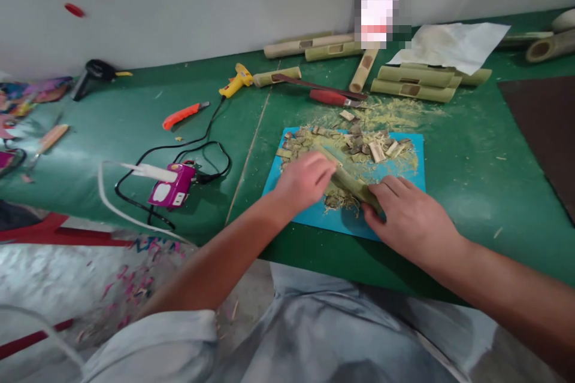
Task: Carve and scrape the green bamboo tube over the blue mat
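A green bamboo tube (349,184) lies slanted between my hands, above a blue board (415,182) strewn with bamboo chips and shavings (377,149). At the tube's upper left end, my left hand (308,178) has its fingers curled; whether it also holds a small tool there is hidden. My right hand (406,215) grips the lower right end, thumb below and fingers on top. Behind the board lie a red-handled knife (330,97) and a long dark blade (314,85).
Cut bamboo tubes (413,90) and white paper (451,45) lie at the back. On the left are a yellow glue gun (236,82), an orange cutter (182,115), a purple power adapter (173,188) with cords, and a black tool (92,75). A dark mat (543,125) lies right.
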`<state>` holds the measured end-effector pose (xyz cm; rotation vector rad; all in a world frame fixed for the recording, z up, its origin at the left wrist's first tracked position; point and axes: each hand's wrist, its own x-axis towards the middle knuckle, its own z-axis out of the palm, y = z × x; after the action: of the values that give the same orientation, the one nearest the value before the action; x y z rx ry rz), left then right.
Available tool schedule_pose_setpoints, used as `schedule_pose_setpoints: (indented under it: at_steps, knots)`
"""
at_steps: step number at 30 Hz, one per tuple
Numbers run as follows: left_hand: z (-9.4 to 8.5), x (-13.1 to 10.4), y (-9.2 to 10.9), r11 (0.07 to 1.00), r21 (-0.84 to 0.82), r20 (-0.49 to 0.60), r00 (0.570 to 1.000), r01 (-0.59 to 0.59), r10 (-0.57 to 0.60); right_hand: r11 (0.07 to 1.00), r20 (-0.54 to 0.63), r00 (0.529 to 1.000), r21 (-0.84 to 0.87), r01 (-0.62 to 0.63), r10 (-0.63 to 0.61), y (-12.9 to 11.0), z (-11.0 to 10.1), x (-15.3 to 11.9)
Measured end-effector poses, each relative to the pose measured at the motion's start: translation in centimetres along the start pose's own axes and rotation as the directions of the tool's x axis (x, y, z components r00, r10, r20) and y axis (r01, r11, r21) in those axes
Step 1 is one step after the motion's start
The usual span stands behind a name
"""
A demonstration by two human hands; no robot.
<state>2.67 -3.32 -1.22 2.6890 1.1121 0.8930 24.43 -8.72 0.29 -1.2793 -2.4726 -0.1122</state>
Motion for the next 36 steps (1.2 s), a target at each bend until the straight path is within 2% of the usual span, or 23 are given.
schedule_pose_setpoints:
  at_steps: [2, 5, 8, 12, 15, 17, 21, 25, 26, 28, 29, 31, 33, 36]
  knots:
    - [0.0, 0.0, -0.1, 1.0, 0.016, -0.014, 1.0, 0.01, -0.01, 1.0, -0.004, 1.0, -0.009, 0.005, -0.005, 0.0, 0.0, 0.0]
    - [-0.1, 0.1, -0.2, 1.0, 0.004, 0.024, 0.999, -0.024, 0.024, 1.0, -0.005, 1.0, -0.024, 0.017, -0.017, -0.1, 0.0, 0.0]
    - [-0.4, 0.1, -0.6, 0.999, 0.029, -0.041, 0.999, 0.019, -0.018, 1.0, -0.005, 1.0, -0.022, 0.011, -0.011, -0.1, 0.0, -0.1]
    - [-0.8, 0.1, -1.7, 1.0, 0.021, -0.039, 0.999, 0.023, -0.022, 1.0, 0.001, 1.0, -0.021, 0.003, -0.003, -0.2, -0.1, -0.2]
    - [-1.0, 0.2, -2.6, 0.995, 0.042, -0.105, 0.991, 0.09, -0.085, 1.0, 0.0, 1.0, -0.031, 0.004, -0.004, -0.2, -0.1, -0.2]
    - [-1.0, 0.3, -2.8, 0.996, 0.021, -0.085, 0.993, 0.086, -0.084, 0.999, -0.003, 1.0, -0.035, 0.013, -0.013, -0.2, -0.1, -0.1]
    - [-0.8, 0.3, -2.0, 0.998, -0.002, -0.064, 0.996, 0.06, -0.06, 0.999, -0.014, 1.0, -0.04, 0.011, -0.012, -0.3, 0.0, -0.1]
    - [-0.9, 0.5, -0.5, 0.998, -0.059, 0.068, 0.998, -0.003, 0.007, 0.999, -0.007, 1.0, -0.04, 0.016, -0.016, -0.2, 0.0, -0.2]
    - [-1.2, 0.6, -0.3, 0.996, -0.093, 0.074, 0.997, 0.012, -0.005, 0.999, -0.002, 1.0, -0.036, 0.011, -0.011, -0.1, 0.0, -0.2]
    - [-1.8, 1.0, -0.3, 0.981, -0.155, 0.032, 0.993, 0.118, -0.115, 0.999, 0.005, 1.0, -0.034, -0.005, 0.005, 0.2, -0.1, -0.2]
    - [-2.2, 1.2, -0.4, 0.96, -0.196, 0.007, 0.98, 0.198, -0.201, 0.999, 0.006, 1.0, -0.039, -0.012, 0.012, 0.3, -0.2, -0.2]
    - [-2.9, 1.7, -0.8, 0.871, -0.323, 0.0, 0.92, 0.371, -0.392, 0.998, 0.005, 1.0, -0.059, -0.031, 0.031, 0.8, -0.3, -0.1]
    - [-3.5, 2.2, -1.1, 0.719, -0.474, 0.078, 0.837, 0.508, -0.541, 0.995, 0.017, 0.998, -0.082, -0.055, 0.057, 1.3, -0.5, -0.1]
    - [-3.9, 2.7, -1.4, 0.519, -0.592, 0.233, 0.748, 0.616, -0.621, 0.992, 0.024, 0.996, -0.096, -0.086, 0.088, 1.9, -0.6, 0.0]
